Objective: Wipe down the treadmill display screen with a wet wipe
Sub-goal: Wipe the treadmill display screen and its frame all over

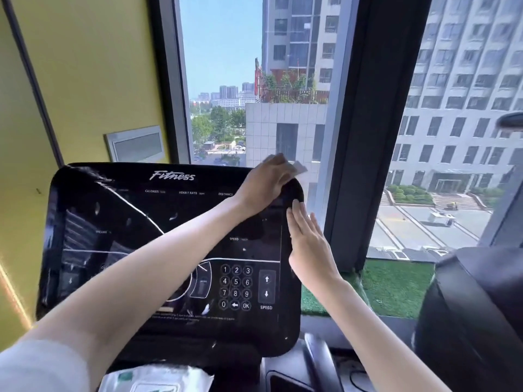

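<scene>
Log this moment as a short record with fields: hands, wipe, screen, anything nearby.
left hand: holds wet wipe at the display's upper right corner
right hand: flat, fingers straight, at the display's right edge
wet wipe: white, blurred, partly under the left hand
display: black, glossy, keypad at lower right
wipe pack: below the display, at frame bottom

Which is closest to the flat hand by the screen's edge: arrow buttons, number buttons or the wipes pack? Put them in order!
From the right hand:
1. The arrow buttons, lower and just to its left.
2. The number buttons, further left.
3. The wipes pack, at the bottom edge, farthest.
</scene>
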Available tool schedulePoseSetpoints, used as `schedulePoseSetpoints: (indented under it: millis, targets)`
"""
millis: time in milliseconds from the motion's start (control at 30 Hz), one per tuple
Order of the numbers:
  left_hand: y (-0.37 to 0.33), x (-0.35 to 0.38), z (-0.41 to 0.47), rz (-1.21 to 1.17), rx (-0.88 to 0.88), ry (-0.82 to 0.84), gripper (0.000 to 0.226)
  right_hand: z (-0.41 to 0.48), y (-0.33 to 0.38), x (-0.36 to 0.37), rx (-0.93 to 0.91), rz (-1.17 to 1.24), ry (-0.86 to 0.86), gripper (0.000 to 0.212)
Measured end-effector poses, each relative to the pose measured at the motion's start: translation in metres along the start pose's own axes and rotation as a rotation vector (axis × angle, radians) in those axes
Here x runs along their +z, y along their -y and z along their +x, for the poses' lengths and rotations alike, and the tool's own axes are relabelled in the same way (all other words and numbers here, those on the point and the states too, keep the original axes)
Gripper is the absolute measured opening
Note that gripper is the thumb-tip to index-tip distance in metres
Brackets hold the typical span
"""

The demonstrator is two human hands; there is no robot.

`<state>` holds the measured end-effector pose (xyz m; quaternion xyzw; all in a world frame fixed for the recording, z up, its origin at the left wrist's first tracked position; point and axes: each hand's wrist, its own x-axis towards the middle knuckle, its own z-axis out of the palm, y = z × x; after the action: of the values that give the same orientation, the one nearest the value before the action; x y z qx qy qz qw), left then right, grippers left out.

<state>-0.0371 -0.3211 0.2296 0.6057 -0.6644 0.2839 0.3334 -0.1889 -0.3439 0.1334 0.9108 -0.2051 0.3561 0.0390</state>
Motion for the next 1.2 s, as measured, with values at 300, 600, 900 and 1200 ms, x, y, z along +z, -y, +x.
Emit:
schedulePoseSetpoints:
  millis: [300, 600, 900, 1200]
  targets:
    - [-0.008, -0.001, -0.003, -0.038, -0.048, 0.010, 0.012, -0.001, -0.002, 0.003, 0.065, -0.014, -0.083, 0.076]
    - [-0.009, 0.002, -0.005, 0.010, 0.029, -0.020, 0.011, -0.022, 0.002, 0.012, 0.077, -0.024, -0.085, 0.078]
    - [-0.006, 0.006, -0.017, 0.029, 0.056, -0.043, 0.011, -0.023, -0.001, 0.012, 0.067, 0.000, -0.043, 0.086]
    - [-0.005, 0.003, -0.012, 0.036, -0.022, -0.063, 0.013, -0.021, -0.003, 0.004, 0.056, -0.020, -0.007, 0.077]
